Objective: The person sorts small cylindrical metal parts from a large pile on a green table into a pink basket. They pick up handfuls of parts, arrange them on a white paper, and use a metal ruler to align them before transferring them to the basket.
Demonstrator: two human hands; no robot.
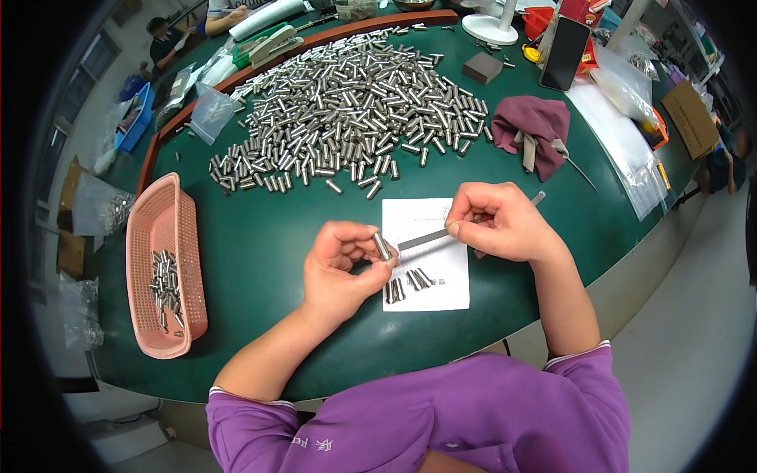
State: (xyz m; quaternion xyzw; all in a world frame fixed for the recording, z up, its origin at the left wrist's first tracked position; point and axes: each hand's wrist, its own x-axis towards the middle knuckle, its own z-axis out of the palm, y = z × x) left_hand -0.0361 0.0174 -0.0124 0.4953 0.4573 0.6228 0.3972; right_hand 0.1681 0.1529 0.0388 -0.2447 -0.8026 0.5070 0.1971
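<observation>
Between the thumb and fingers of my left hand (341, 264) is a shiny metal pin (382, 246), held tilted over a printed white sheet (430, 296). My right hand (493, 225) pinches a flat, narrow grey strip (424, 239) that looks like a file. One end of the strip points at the pin, close beside it; I cannot tell whether they touch. The strip's other end sticks out beyond my right hand. Pictures of similar pins are on the sheet, which lies on the green table (315, 363) under both hands.
A large heap of metal pins (339, 102) spreads across the far table. At left stands a pink basket (197, 272) with more pins inside. A maroon cloth (532, 130), a dark block (482, 68), a phone (565, 54) and plastic bags (627, 154) lie at right. A raised brown edge (150, 162) borders the table.
</observation>
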